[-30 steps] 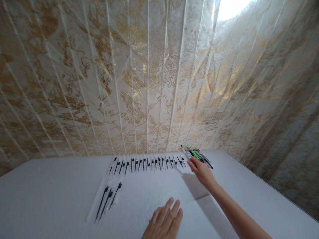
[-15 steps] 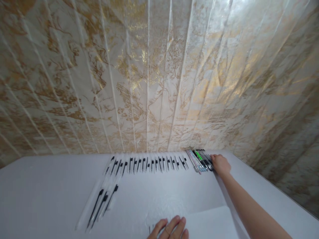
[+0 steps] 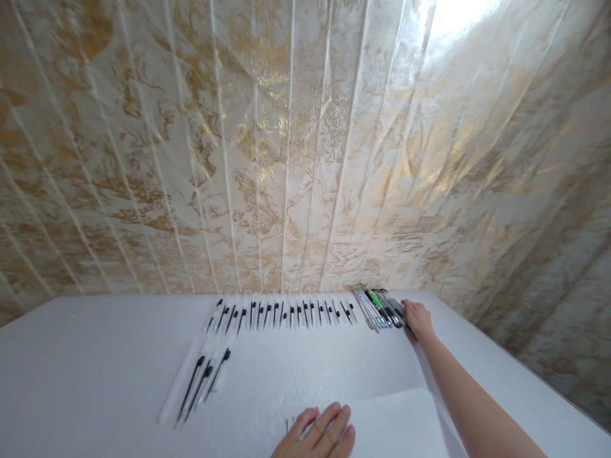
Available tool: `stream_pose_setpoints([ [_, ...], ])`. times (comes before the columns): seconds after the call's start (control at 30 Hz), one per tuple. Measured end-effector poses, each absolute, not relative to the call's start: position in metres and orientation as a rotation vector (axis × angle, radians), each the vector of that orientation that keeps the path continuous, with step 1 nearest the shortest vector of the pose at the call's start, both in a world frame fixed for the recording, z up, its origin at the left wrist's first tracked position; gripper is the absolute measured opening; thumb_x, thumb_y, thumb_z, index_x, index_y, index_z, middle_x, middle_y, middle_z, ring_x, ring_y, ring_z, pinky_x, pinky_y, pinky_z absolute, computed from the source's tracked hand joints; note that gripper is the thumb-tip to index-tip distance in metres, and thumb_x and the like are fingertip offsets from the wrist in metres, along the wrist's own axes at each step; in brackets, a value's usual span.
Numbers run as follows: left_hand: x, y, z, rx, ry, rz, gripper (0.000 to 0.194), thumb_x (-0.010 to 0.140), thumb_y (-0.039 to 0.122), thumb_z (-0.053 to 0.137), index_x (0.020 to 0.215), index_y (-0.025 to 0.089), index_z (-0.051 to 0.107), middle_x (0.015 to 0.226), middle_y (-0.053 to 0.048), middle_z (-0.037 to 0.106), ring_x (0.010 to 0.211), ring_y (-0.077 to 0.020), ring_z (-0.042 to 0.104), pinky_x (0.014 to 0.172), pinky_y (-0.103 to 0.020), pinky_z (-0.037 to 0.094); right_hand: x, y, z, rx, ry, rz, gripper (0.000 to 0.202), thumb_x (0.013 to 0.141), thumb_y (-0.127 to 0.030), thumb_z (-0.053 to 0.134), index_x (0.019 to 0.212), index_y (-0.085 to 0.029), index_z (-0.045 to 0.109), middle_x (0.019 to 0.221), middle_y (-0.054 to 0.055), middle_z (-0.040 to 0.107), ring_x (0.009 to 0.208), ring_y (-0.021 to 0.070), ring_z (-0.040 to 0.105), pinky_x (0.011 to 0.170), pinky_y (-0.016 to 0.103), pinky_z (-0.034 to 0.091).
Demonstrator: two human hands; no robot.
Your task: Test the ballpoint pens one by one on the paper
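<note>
Your right hand [image 3: 417, 319] is at the grouped pens [image 3: 375, 308] on the counter [image 3: 105, 356], far right; its grip cannot be confirmed. Your left hand [image 3: 319, 435] lies palm-down, fingers extended, at a white sheet [image 3: 396, 420].

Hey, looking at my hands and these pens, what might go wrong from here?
The right hand is right against the tightly packed pens, so it might knock several askew at once.

Those pens lie close to the end of the row of slim black-and-clear pieces, so any pushed that way could disturb it.

The left hand is at the white sheet; a careless slide might shift it.
</note>
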State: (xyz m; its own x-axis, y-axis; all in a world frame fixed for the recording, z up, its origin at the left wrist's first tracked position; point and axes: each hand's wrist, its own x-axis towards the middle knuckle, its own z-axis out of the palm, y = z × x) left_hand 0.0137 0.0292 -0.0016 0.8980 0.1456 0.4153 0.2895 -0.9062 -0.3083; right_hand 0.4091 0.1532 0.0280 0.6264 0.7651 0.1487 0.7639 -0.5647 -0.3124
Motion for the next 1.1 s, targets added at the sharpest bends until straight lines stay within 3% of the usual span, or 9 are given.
stream_pose_setpoints([
  [0.2,0.013,0.024,-0.001,-2.918,-0.414,-0.519,0.037,0.101,0.024,0.035,0.136,0.016,0.043,0.139,-0.008,0.051,0.126,-0.0202,0.05,0.096,-0.03,0.046,0.386,0.138,0.048,-2.427,-0.942,0.023,0.03,0.093,-0.032,0.056,0.119,-0.018,0.057,0.123,0.008,0.058,0.103,0.0224,0.06,0.087,0.044,0.051],
  [0.33,0.007,0.021,-0.003,-3.142,-0.627,-0.473,0.041,0.1,0.032,0.038,0.137,0.018,0.043,0.143,-0.013,0.046,0.132,-0.0248,0.043,0.099,-0.038,0.045,0.345,0.127,0.07,-2.183,-1.078,0.101,0.029,0.097,-0.024,0.042,0.12,-0.013,0.056,0.123,0.014,0.058,0.108,0.0232,0.057,0.093,0.042,0.046],
  [0.43,-0.012,0.021,0.002,-3.151,-1.006,-0.531,0.059,0.089,0.048,0.051,0.138,0.016,0.042,0.147,-0.018,0.041,0.133,-0.031,0.04,0.1,-0.046,0.044,0.294,0.106,0.078,-1.921,-1.337,0.27,0.036,0.092,-0.025,0.041,0.122,-0.01,0.053,0.107,0.012,0.064,0.091,0.0206,0.063,0.082,0.033,0.051],
  [0.57,-0.047,0.025,0.022,-2.724,-1.577,-0.609,0.054,0.089,0.031,0.046,0.141,0.015,0.041,0.153,-0.016,0.03,0.14,-0.0295,0.028,0.109,-0.051,0.03,0.217,0.058,0.075,-1.617,-1.61,0.471,0.035,0.085,-0.033,0.051,0.117,-0.02,0.057,0.095,0.004,0.065,0.072,0.0153,0.061,0.068,0.027,0.051],
  [0.67,-0.065,0.03,0.036,-2.511,-1.794,-0.456,0.058,0.088,0.035,0.047,0.139,0.008,0.043,0.153,-0.02,0.025,0.14,-0.0333,0.024,0.11,-0.053,0.026,0.173,0.025,0.069,-1.376,-1.735,0.691,0.033,0.085,-0.027,0.05,0.117,-0.02,0.055,0.097,0.005,0.062,0.072,0.015,0.059,0.066,0.027,0.048],
  [0.8,-0.068,0.027,0.037,-2.442,-1.9,-0.277,0.065,0.089,0.046,0.044,0.139,0.004,0.043,0.15,-0.025,0.027,0.137,-0.0378,0.029,0.108,-0.054,0.027,0.145,0.011,0.06,-1.314,-1.77,0.806,0.033,0.082,-0.021,0.051,0.115,-0.02,0.056,0.098,0.004,0.062,0.074,0.0152,0.058,0.067,0.027,0.046],
  [0.97,-0.065,0.021,0.028,-2.465,-1.828,-0.408,0.063,0.09,0.046,0.044,0.141,0.009,0.042,0.152,-0.021,0.025,0.139,-0.0374,0.024,0.107,-0.054,0.03,0.143,0.02,0.042,-1.293,-1.662,0.802,0.025,0.084,-0.025,0.049,0.105,-0.018,0.061,0.088,0.004,0.062,0.066,0.0151,0.054,0.063,0.028,0.042],
  [1.1,-0.07,0.026,0.026,-2.384,-1.882,-0.37,0.066,0.088,0.047,0.047,0.139,0.006,0.044,0.15,-0.026,0.027,0.138,-0.0404,0.026,0.106,-0.055,0.03,0.145,0.021,0.031,-1.295,-1.548,0.842,0.021,0.085,-0.026,0.048,0.099,-0.018,0.061,0.08,0.003,0.061,0.062,0.0146,0.051,0.061,0.028,0.04],
])
